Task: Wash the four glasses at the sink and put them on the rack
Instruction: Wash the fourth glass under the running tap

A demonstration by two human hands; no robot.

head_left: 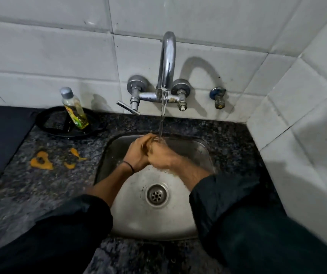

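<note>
nearest, two dark sleeves [69, 234] come in over the near edge of the speckled table [40, 190], with bare forearms angling inward above the steel sink [138, 220] and its drain [156, 195]. a little farther, over the far half of the basin, the left hand [136, 153] and right hand [161, 157] are pressed together, knuckles up. the left has a thin black band [129, 165] at the wrist. the fingers of both hands are curled in tight, but i cannot tell around what. a clear glint at the far fingertips, just where the water [162, 119] lands, may be a glass or only splash. no other glass shows, and no rack is in view. if a glass is in there, the step looks like rinsing. doing it well means keeping the glass low in the basin, turning it so the stream reaches the inside and rim, and gripping firmly, since wet glass slips. to the left on the table lie orange smears [41, 161]. farther back a bottle [75, 109] of yellow liquid stands on a black tray [47, 119]. farthest, the tap [167, 60] runs from the tiled wall, its lever [128, 107] out to the left
</note>
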